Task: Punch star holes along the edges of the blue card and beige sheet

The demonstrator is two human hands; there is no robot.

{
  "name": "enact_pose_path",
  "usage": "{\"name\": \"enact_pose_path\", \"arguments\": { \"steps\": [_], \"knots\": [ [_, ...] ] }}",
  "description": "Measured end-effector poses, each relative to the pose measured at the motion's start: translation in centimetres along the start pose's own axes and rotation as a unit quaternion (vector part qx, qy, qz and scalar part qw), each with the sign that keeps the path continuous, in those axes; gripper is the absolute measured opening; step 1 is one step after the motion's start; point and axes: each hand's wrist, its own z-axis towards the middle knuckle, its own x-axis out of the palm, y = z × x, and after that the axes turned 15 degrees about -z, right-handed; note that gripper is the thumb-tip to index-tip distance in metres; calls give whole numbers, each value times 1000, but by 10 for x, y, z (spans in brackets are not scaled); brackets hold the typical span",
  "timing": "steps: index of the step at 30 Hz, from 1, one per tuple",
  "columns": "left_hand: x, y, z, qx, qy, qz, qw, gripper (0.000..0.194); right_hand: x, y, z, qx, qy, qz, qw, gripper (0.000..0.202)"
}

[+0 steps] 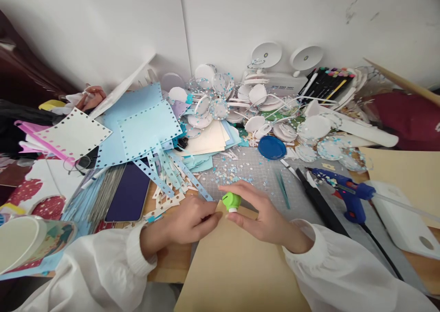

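Note:
In my right hand (pixel 256 211) is a small green craft punch (pixel 232 202) with a white base, held between thumb and fingers. It sits at the far edge of a large tan sheet of paper (pixel 247 266) that reaches toward me. My left hand (pixel 194 220) is closed, thumb against fingers, pinching the sheet's far left corner beside the punch. Just beyond both hands, tiny blue and white punched pieces (pixel 233 172) lie scattered on a grey cutting mat (pixel 254 158).
Punched blue sheets (pixel 149 128) and paper strips (pixel 172 169) pile up at left, near a dark phone (pixel 129 192) and a paper cup (pixel 41 238). Tweezers (pixel 282 190), a blue lid (pixel 272 147) and a blue glue gun (pixel 343 190) lie right. White discs (pixel 206 75) crowd the wall.

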Motion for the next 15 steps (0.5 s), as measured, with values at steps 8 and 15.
{"name": "enact_pose_path", "arguments": {
  "steps": [8,15],
  "knots": [
    [-2,-2,1,-11,3,-20,1000,26,2,0,0,-11,22,-5,1000,45],
    [-2,-2,2,-27,8,-52,998,28,2,-1,2,41,47,48,997,43]
  ]
}}
